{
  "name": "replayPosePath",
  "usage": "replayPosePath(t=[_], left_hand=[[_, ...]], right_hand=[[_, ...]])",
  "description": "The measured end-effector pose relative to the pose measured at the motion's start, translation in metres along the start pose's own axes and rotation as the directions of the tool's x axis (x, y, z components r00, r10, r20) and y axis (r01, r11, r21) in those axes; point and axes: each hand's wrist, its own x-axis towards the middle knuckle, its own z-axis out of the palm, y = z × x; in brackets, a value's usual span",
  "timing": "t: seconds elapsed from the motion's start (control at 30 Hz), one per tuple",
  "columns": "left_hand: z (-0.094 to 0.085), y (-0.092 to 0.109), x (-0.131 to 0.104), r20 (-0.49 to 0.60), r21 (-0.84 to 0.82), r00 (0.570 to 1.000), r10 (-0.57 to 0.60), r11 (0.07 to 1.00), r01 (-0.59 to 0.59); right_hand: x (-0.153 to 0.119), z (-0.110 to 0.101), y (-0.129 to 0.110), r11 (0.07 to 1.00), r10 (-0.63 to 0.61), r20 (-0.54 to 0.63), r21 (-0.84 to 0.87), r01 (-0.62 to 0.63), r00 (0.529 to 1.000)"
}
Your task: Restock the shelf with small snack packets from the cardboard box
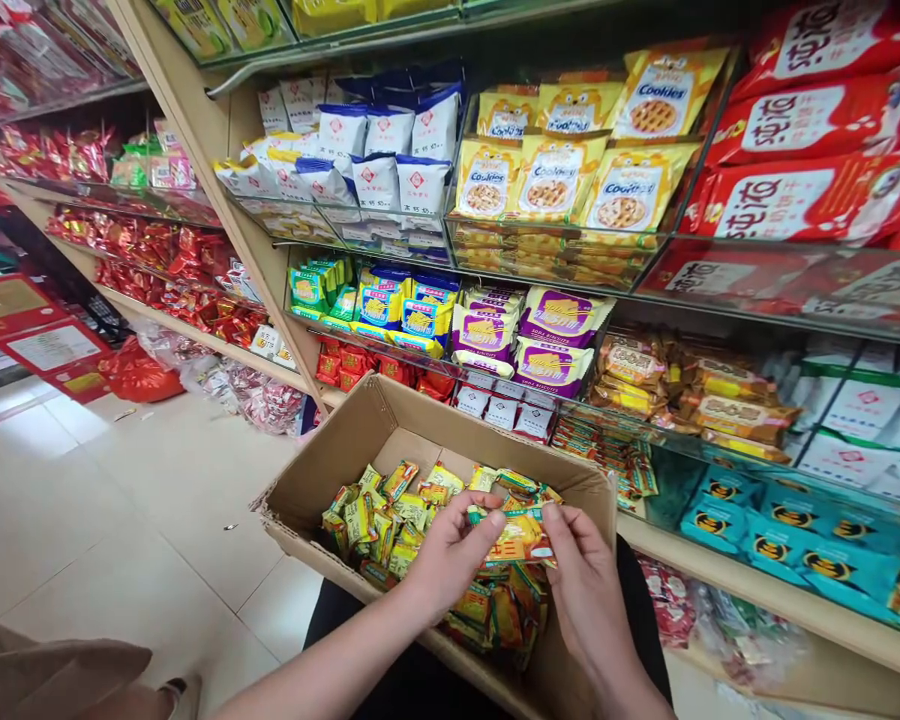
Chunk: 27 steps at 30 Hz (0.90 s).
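Observation:
An open cardboard box point(330, 440) rests at my lap, with many small yellow, green and orange snack packets point(412, 510) lying loose inside. Above its right part, an orange and yellow packet point(519, 536) with a green end is held between both hands. My left hand point(454, 550) pinches the packet's left end between thumb and fingers. The right end is gripped by my right hand point(581, 565), thumb on top. The lower ends of the packets near the box's front right are partly in shadow.
Glass-fronted shelves of cookies point(547, 185), purple biscuit packs point(555, 340) and teal packs point(787, 530) rise just behind the box. Red bags point(139, 370) and plastic bags stand on the tiled floor point(157, 500) at left. Part of another person point(52, 670) shows at lower left.

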Motion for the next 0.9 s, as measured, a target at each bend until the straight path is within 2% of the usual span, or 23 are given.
replayPosePath(t=[0.07,0.17,0.23,0.33,0.4,0.47,0.53,0.6,0.63,0.67,0.73,0.8,0.83,0.9], left_hand=[[-0.001,0.0,0.001,-0.06,0.043,0.998,0.027,0.999,-0.025],[-0.008,0.004,0.001,-0.121,0.295,0.979,0.165,0.947,-0.124],[-0.013,0.005,0.0,-0.082,0.497,0.964,0.255,0.848,-0.182],[-0.017,0.006,-0.003,-0.019,0.643,0.954,0.3,0.734,-0.218],[-0.015,0.005,-0.005,-0.005,0.645,0.94,0.34,0.72,-0.257],[-0.011,0.004,-0.007,-0.015,0.581,0.918,0.397,0.751,-0.315],[-0.005,0.002,-0.008,-0.06,0.454,0.903,0.425,0.817,-0.355],[-0.003,0.001,-0.01,-0.101,0.326,0.913,0.394,0.88,-0.344],[-0.003,0.001,-0.01,-0.097,0.303,0.926,0.365,0.897,-0.322],[-0.004,0.003,-0.011,-0.073,0.322,0.941,0.331,0.901,-0.292],[-0.01,0.01,-0.012,0.012,0.438,0.962,0.272,0.864,-0.249],[-0.015,0.023,-0.014,0.154,0.539,0.963,0.22,0.798,-0.268],[-0.016,0.029,-0.015,0.248,0.555,0.952,0.181,0.779,-0.293],[-0.016,0.041,-0.015,0.427,0.537,0.9,0.088,0.776,-0.33]], right_hand=[[0.002,-0.003,0.002,0.999,0.022,-0.001,-0.027,-0.022,1.0],[0.005,-0.007,0.002,0.954,-0.06,-0.023,-0.295,0.051,0.998],[0.006,-0.008,0.0,0.86,-0.143,-0.036,-0.5,0.106,0.989],[0.005,-0.009,-0.002,0.774,-0.241,-0.05,-0.612,0.161,0.969],[0.003,-0.008,-0.003,0.777,-0.286,-0.052,-0.597,0.2,0.957],[-0.001,-0.005,-0.004,0.828,-0.277,-0.066,-0.523,0.203,0.959],[-0.006,-0.003,-0.005,0.919,-0.179,-0.092,-0.37,0.133,0.979],[-0.009,-0.003,-0.007,0.976,-0.049,-0.105,-0.216,0.026,0.993],[-0.01,-0.004,-0.007,0.983,-0.022,-0.104,-0.184,0.002,0.994],[-0.009,-0.007,-0.007,0.979,-0.037,-0.101,-0.201,0.016,0.994],[-0.008,-0.014,-0.007,0.93,-0.165,-0.061,-0.343,0.135,0.984],[-0.006,-0.018,-0.006,0.823,-0.291,0.068,-0.492,0.286,0.954],[-0.006,-0.019,-0.007,0.77,-0.325,0.145,-0.533,0.351,0.934],[-0.009,-0.015,-0.015,0.694,-0.394,0.247,-0.551,0.463,0.885]])
